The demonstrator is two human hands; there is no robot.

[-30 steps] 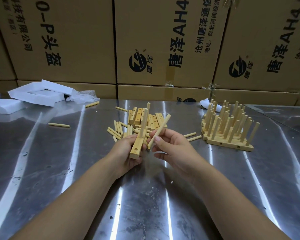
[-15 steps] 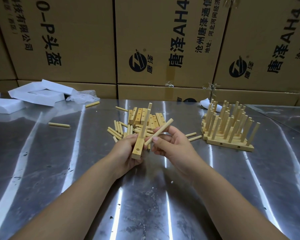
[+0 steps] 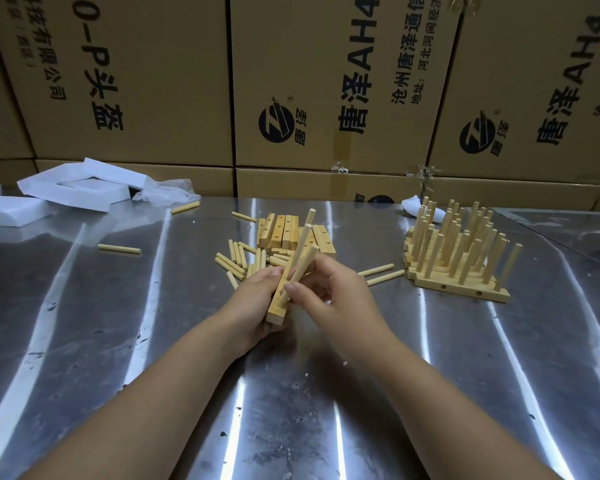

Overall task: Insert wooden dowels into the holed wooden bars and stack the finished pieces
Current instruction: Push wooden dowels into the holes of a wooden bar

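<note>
My left hand (image 3: 253,299) grips a holed wooden bar (image 3: 278,306), held end-on toward me, with two dowels standing up from its far part. My right hand (image 3: 329,299) pinches a third dowel (image 3: 300,271) and holds its lower end against the bar's near part. Behind the hands lie a pile of bare holed bars (image 3: 284,232) and several loose dowels (image 3: 234,261). At the right stands the stack of finished pieces (image 3: 461,261), bars bristling with upright dowels.
The work surface is a shiny metal table (image 3: 291,393). Stray dowels lie at the left (image 3: 118,249) and back (image 3: 185,207). White foam pieces (image 3: 80,185) and crumpled plastic sit back left. Printed cardboard boxes (image 3: 326,84) wall the far edge.
My right hand has swung its dowel from a slanted, raised position down to the bar, bringing the lower tip onto the near part. The left hand has tipped the bar slightly.
</note>
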